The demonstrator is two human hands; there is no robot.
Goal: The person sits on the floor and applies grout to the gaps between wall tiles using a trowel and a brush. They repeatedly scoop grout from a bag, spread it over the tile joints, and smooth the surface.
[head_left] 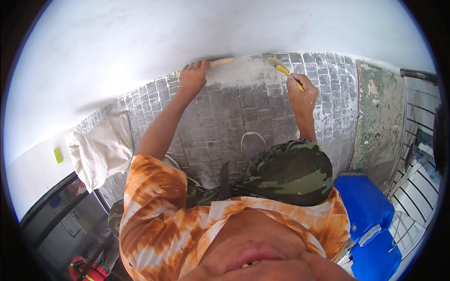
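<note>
- Left hand [193, 78], upper centre of the frame: fingers folded over the wooden strip [220, 62], grasping it; whether it also presses down cannot be told.
- The strip lies along the wall's [187, 28] foot, probably held flat there to keep it steady against the edge.
- Right hand [303, 91], right of upper centre: clenched round the handle of the brush [282, 69], apparently well back so the head reaches floor level.
- The brush head is near the wall's foot, beside pale residue on the tiles [211, 112].
- Cloth [101, 147] at left and blue container [363, 206] at lower right sit away from both hands, seemingly leaving them room.
</note>
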